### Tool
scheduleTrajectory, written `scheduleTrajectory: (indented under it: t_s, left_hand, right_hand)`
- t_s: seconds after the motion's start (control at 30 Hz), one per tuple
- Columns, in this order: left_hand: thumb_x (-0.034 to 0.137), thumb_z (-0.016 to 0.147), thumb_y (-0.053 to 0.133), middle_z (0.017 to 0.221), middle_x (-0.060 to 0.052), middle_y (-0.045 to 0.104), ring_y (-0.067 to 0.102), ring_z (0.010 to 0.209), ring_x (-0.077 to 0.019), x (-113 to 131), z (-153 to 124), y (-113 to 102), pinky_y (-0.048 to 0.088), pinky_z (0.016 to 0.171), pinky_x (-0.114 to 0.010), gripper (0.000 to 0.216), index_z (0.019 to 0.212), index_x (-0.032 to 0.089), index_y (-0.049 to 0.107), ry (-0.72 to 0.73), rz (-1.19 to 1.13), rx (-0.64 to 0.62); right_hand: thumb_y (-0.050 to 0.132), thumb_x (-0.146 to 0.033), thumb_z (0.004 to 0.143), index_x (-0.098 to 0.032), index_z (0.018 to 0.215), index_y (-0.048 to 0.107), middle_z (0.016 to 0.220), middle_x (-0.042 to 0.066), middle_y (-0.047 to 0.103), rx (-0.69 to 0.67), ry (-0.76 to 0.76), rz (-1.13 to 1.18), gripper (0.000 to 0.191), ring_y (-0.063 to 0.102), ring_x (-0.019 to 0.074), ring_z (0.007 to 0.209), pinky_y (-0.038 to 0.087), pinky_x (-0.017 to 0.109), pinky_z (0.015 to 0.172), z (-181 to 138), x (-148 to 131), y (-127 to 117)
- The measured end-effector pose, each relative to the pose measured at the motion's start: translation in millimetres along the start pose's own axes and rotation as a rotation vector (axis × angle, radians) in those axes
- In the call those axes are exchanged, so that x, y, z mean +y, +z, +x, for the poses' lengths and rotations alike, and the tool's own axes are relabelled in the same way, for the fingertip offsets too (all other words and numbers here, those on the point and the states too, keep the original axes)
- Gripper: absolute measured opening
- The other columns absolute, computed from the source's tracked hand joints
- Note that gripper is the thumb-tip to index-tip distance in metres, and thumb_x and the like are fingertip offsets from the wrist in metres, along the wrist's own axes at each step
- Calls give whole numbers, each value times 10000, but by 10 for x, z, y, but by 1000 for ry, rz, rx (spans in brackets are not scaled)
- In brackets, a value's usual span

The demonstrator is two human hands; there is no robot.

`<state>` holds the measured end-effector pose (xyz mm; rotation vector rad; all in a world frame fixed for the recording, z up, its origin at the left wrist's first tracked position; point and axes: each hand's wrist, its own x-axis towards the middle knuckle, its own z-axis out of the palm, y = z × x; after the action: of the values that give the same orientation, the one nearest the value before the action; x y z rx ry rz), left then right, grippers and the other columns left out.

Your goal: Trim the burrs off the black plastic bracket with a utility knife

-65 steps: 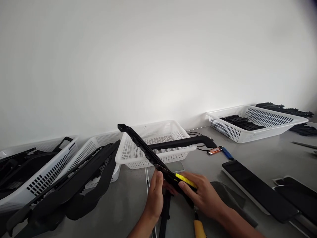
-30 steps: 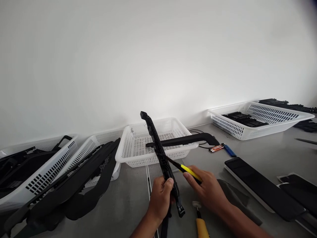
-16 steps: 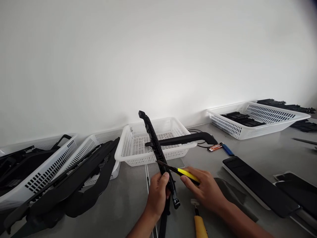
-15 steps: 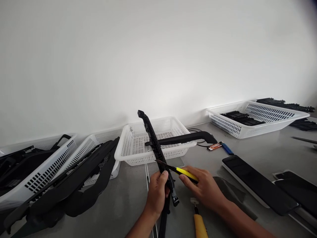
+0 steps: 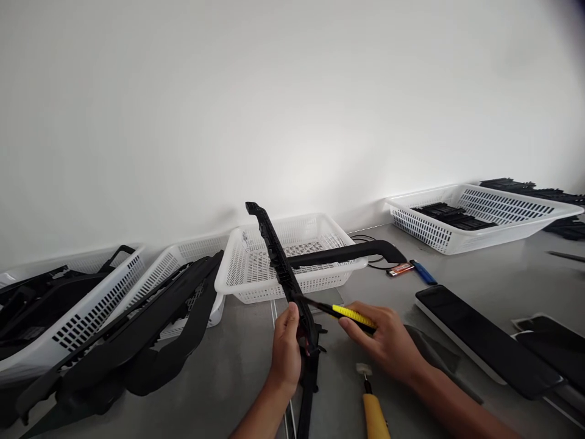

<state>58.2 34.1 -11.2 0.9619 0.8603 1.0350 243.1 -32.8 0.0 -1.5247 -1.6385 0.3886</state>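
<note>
My left hand is closed around the lower part of a long black plastic trim piece, which slants up and away to the left over a white basket. In my right hand is a yellow and black utility knife, its dark blade pointing left against the trim piece just above my left thumb. Whether the blade bites into the plastic, I cannot tell. Beneath my left hand another black strip runs toward the table's near edge. A tool with a yellow handle lies below my right hand.
The white basket ahead has a curved black part across it. Baskets with black trim stand left; another basket is at back right. An orange packet, a blue object and a black-topped block lie right.
The trim piece has turned in my left hand, its upper end shifting slightly left. My right hand and the knife sit a little further right in view.
</note>
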Motion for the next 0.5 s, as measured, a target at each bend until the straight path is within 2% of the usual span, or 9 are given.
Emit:
scheduleTrajectory:
  t_s: [0.1, 0.17, 0.3, 0.4, 0.5]
  left_hand:
    - [800, 786, 694, 508, 75, 405, 325, 440, -70, 36, 7, 8, 314, 429, -211, 634, 664, 203, 523, 30, -75, -13]
    - [792, 827, 654, 477, 74, 371, 292, 426, -67, 55, 18, 8, 291, 431, -214, 647, 611, 210, 471, 53, -81, -24]
    - [782, 861, 619, 454, 60, 367, 292, 416, -70, 50, 46, -7, 288, 444, -227, 668, 553, 218, 434, 94, -43, -29]
    - [782, 863, 612, 441, 53, 386, 299, 414, -74, 33, 56, -12, 284, 446, -228, 670, 543, 221, 436, 105, -39, -24]
    - [770, 869, 614, 447, 47, 401, 313, 420, -78, 36, 51, -5, 288, 450, -230, 666, 537, 219, 444, 107, -34, -20]
  right_hand:
    - [522, -500, 1041, -187, 884, 716, 749, 17, 679, -52, -20, 4, 401, 586, 150, 660, 385, 256, 625, -3, -15, 7]
    - [519, -509, 1043, -185, 879, 715, 746, 22, 681, -41, 0, -15, 413, 583, 153, 657, 383, 258, 621, 0, -12, 10]
    - [509, -528, 1042, -183, 839, 694, 732, 37, 679, -57, -3, -30, 441, 584, 160, 651, 393, 262, 615, 6, -17, -6]
    - [527, -534, 1025, -192, 889, 730, 781, 59, 710, -96, -36, -25, 420, 614, 177, 693, 448, 265, 649, 5, -45, -26]
    - [533, -536, 1018, -192, 929, 751, 815, 72, 722, -76, -38, -23, 417, 628, 188, 721, 478, 268, 675, 1, -68, -39]
